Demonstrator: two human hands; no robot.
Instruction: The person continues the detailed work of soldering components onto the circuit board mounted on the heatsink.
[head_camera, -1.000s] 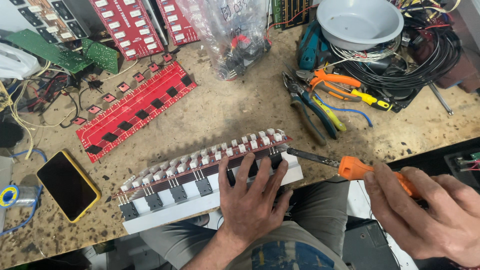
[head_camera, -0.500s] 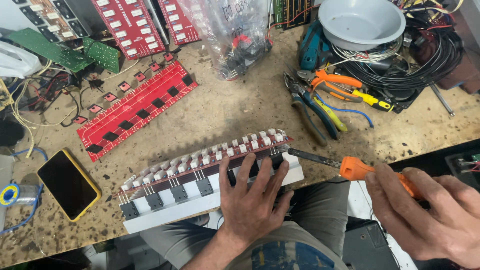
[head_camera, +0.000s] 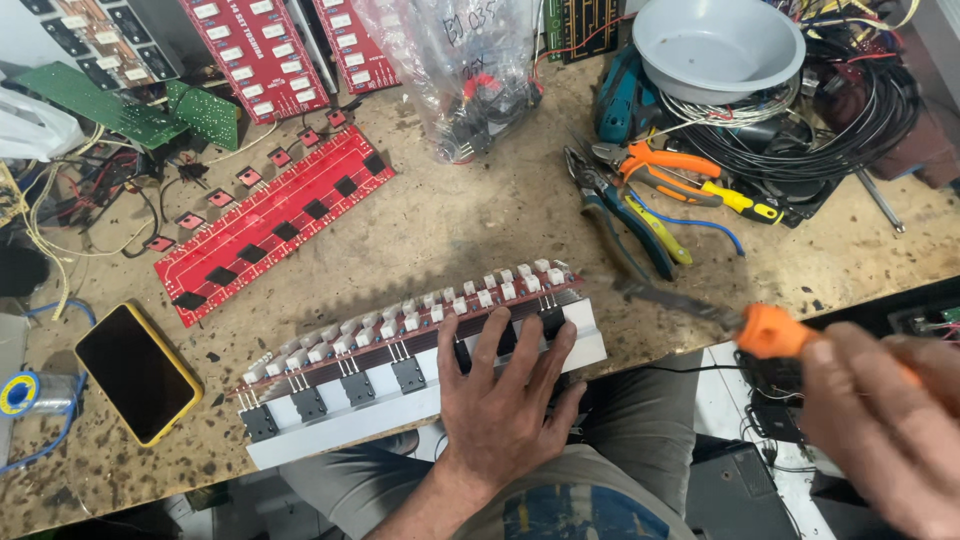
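Left hand (head_camera: 505, 400) fingers spread flat on heatsink board (head_camera: 420, 355) at the table (head_camera: 480, 225) edge, right hand (head_camera: 885, 425) closed around blurred, probably orange-handled screwdriver (head_camera: 740, 322), bare wood beyond.

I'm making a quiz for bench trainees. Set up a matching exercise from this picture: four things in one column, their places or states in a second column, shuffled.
Things:
1. left hand
2. right hand
3. phone
4. grey bowl

Places or states:
A. lies flat near the bench's left edge
B. grips an orange-handled soldering iron
C. presses down on the long heatsink board
D. sits on coiled cables at the top right

Pairs: 1-C, 2-B, 3-A, 4-D
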